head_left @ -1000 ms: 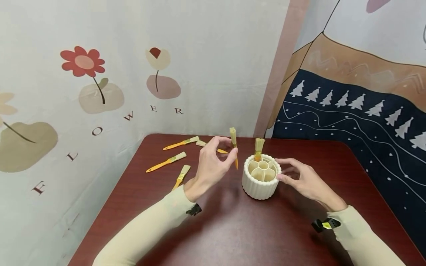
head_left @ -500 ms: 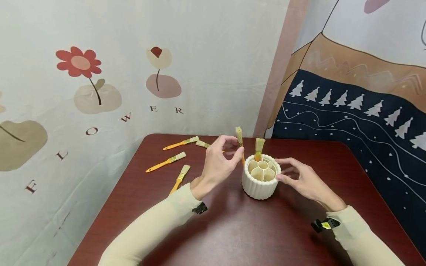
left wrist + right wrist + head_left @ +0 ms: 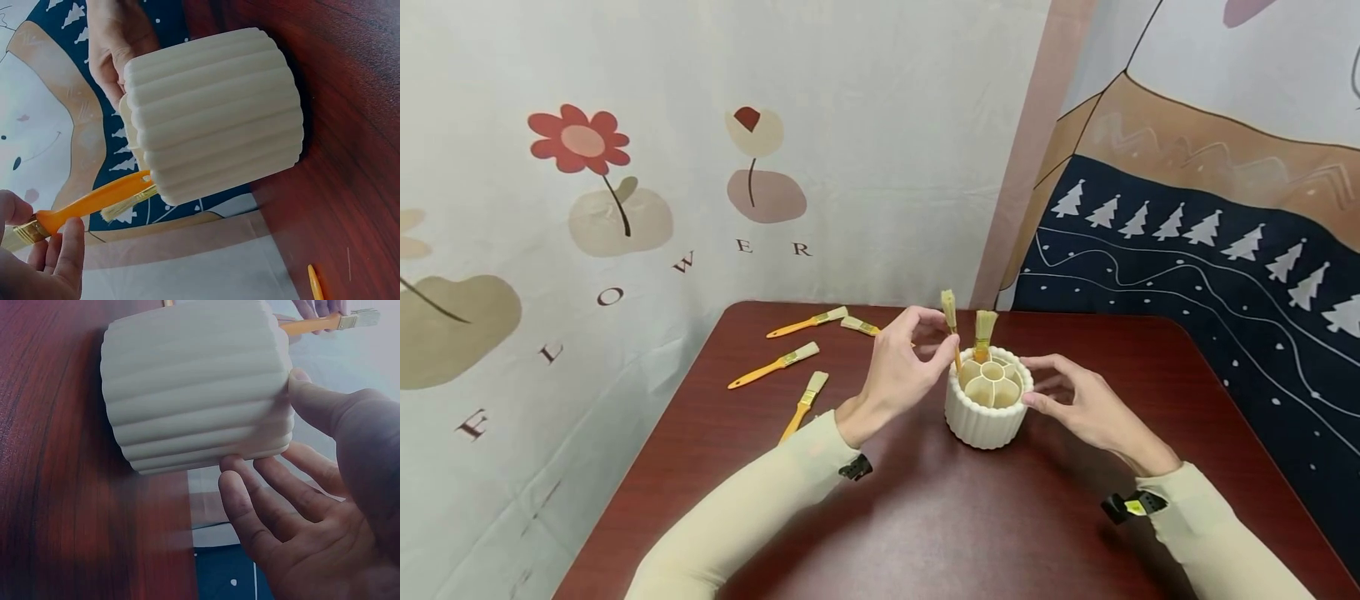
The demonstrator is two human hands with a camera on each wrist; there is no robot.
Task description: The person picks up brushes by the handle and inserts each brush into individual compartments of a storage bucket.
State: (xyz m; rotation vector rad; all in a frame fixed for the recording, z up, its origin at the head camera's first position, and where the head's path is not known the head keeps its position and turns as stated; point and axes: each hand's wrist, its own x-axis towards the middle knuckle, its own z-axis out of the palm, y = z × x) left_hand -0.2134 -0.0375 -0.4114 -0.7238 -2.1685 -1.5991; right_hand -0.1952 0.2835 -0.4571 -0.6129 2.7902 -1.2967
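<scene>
My left hand (image 3: 901,367) pinches a flat paintbrush (image 3: 94,201) near its metal ferrule, bristles up. The end of its orange handle lies at the left rim of a cream ribbed desk organizer (image 3: 985,423). Seen from above, the organizer has petal-shaped compartments around a round centre one. Another paintbrush (image 3: 985,332) stands bristles up in a rear compartment. On the organizer's right side, my right hand (image 3: 1086,410) holds it: in the right wrist view the thumb (image 3: 306,394) is on the rim and the fingertips touch the ribbed wall.
To the left, several paintbrushes lie on the dark red table (image 3: 925,533): one at the back (image 3: 807,322), one in front of it (image 3: 773,367), one near the left sleeve (image 3: 805,404), and one (image 3: 859,325) partly behind the left hand. Printed curtains (image 3: 880,167) hang behind.
My left hand has moved right with its paintbrush, from beside the organizer to the left rim, and the handle has come down there. My right hand and the organizer have stayed put.
</scene>
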